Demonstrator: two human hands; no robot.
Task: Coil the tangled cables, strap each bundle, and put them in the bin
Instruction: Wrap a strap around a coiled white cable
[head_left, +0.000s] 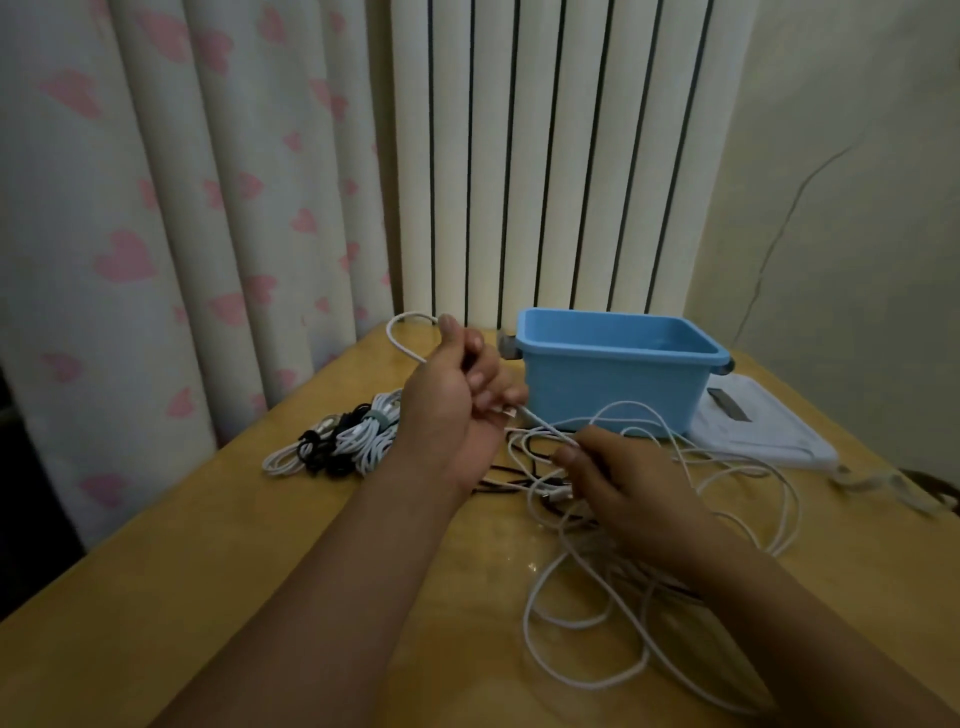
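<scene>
Here, a person's two bare forearms reach out over a light wooden desk (260, 545). The left hand (457, 384) is raised above the desk, palm turned inward, its fingers curled round a thin white cable (410, 340); a small loop of that cable arcs up and to the left of the thumb, and the cable runs out below the fingers toward the right. The right hand (618, 480) sits lower, just above the desk, its thumb and fingers pinching the same white cable where it comes down from the left hand.

Under and around the right hand lies a loose tangle of white and black cables (587, 618), spread in wide loops across the right half of the desk. On the left, beyond the left wrist, rest several coiled bundles of white and black cable (337, 441), at least one wrapped with a grey strap.

A rectangular light blue plastic bin (618, 387) stands open at the far edge of the desk, just behind the tangle. To its right lies a flat white lid (763, 431). Behind the desk hang a pale curtain with pink hearts (156, 208) and cream vertical blinds (545, 156).
</scene>
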